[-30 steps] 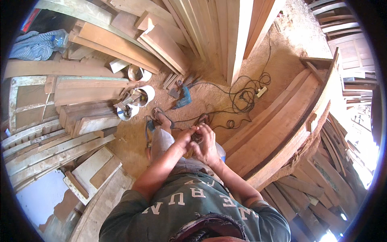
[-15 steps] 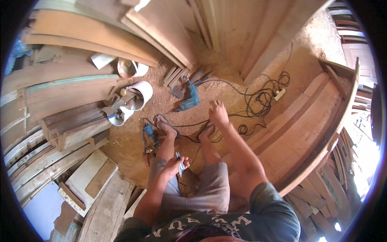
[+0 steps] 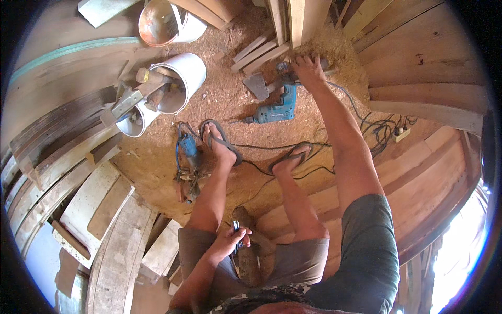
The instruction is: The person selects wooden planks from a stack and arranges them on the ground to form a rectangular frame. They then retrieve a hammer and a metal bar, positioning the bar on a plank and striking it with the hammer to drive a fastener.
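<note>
In the head view, the right arm stretches far forward, its hand (image 3: pixel 309 72) palm down with fingers bent over tools beside the teal drill (image 3: pixel 277 109); whether it grips one I cannot tell. The left arm is bent, its hand (image 3: pixel 230 243) near, above the lap, closed around a slim dark object (image 3: pixel 236 227). Sawdust covers the brown floor (image 3: pixel 219 94). White buckets (image 3: pixel 194 78) stand left, boards (image 3: pixel 426 57) far right, and a black cord (image 3: pixel 272 145) crosses between.

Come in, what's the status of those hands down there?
Left hand holding slim item. Right hand near blue drill, contact unclear. Cord running between feet.
</note>
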